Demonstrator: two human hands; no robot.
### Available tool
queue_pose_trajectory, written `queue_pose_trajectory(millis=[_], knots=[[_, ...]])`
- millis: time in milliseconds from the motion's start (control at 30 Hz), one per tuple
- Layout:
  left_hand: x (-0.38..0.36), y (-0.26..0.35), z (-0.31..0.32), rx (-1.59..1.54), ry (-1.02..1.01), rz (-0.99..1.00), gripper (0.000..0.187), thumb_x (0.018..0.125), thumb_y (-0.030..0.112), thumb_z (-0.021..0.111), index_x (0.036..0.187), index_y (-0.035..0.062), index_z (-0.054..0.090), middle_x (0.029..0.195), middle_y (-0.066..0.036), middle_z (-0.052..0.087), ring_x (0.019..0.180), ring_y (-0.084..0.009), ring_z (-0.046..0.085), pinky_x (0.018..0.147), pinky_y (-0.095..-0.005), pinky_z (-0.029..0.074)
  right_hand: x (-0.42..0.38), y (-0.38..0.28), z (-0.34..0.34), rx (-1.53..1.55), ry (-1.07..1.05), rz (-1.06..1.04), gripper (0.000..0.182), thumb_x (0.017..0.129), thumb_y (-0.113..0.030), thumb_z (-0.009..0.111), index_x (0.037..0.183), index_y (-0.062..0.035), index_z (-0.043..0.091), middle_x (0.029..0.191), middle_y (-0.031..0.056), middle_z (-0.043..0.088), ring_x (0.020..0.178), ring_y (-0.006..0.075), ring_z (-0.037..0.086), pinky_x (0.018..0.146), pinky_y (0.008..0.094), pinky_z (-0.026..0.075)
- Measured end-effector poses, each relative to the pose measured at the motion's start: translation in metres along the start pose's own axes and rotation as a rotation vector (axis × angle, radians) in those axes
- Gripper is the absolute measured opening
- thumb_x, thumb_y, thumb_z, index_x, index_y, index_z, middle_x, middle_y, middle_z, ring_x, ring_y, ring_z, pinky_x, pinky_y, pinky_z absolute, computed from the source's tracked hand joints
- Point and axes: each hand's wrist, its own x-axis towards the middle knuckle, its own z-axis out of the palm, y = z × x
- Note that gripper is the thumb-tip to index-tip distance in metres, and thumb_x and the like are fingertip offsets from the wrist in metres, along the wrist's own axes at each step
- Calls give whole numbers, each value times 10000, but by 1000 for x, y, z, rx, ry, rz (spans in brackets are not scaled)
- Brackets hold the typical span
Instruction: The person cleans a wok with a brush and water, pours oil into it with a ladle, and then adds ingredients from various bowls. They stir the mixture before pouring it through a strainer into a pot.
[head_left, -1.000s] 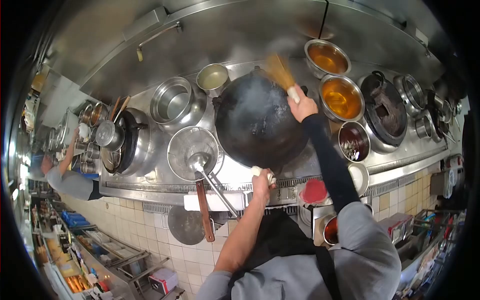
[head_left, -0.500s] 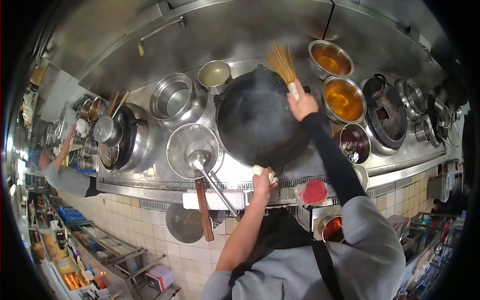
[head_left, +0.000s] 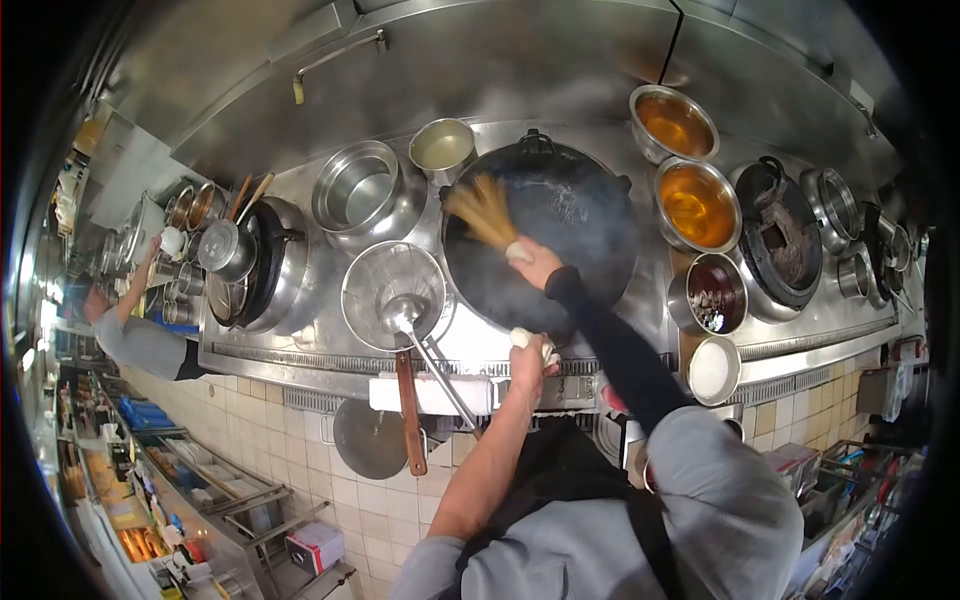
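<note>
Haze dulls the wok [head_left: 600,240], and the bristles of the brush [head_left: 482,208] are blurred, so their tips are hard to make out. The brush lies over the wok's 10 o'clock side; whether it touches the metal cannot be told. The right hand [head_left: 537,264] has its fingers closed round the pale handle, the fingertips partly out of sight. The right sleeve [head_left: 625,350] hides the wok's rim at 5 o'clock and most of a red thing [head_left: 613,397] beyond it. At 6 o'clock the left hand [head_left: 528,368] grips one cloth [head_left: 537,344] by the rim, some fingers covered by its folds.

Round the wok on the counter [head_left: 650,300], counted: two bowls [head_left: 647,143] of amber liquid between 1 and 3 o'clock; one dark-filled pan [head_left: 679,300] nearer 4; one white-filled bowl [head_left: 700,390] just past 4; one strainer [head_left: 372,275] at 8, with one ladle [head_left: 405,308] in it; two pots [head_left: 388,232] between 9 and 11. Farther out at 9, one other person [head_left: 150,345] shows small and warped.
</note>
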Motion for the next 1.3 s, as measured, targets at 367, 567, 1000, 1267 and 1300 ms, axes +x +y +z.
queue_pose_trajectory(millis=[367,567,1000,1267,1300], knots=[[-1,-2,-3,36,-16,12,236,882,256,604,922,24,585,744,-75,619,550,-173,619,406,-261,493,-1,-5,-93,-540,274,293,519,838,-387,601,1257,-91,522,864,231,679,843,419,662,776,500,528],[1,2,-6,42,-33,31,258,891,288,608,902,31,586,720,-55,620,546,-167,615,414,-256,484,-70,-32,-79,-231,-352,-489,489,811,-378,657,1213,-106,602,879,220,680,829,436,651,779,482,522],[0,6,-8,36,-42,12,275,889,285,617,953,19,585,764,-67,628,550,-163,621,412,-248,503,-17,-107,-195,-836,-977,191,449,828,-444,519,1023,-68,668,955,229,684,874,360,672,791,449,529],[0,1,-9,78,-39,17,267,898,285,602,969,27,592,771,-65,630,555,-160,626,414,-249,498,-20,-11,-80,-750,-29,306,497,794,-367,649,1183,-80,534,973,204,689,930,382,668,827,458,532],[-2,-4,-14,60,-50,17,264,899,285,600,968,30,591,769,-63,628,554,-158,625,412,-248,497,-46,-54,-69,-604,-252,280,513,794,-375,663,1156,-25,562,996,206,686,995,375,648,893,433,508]])
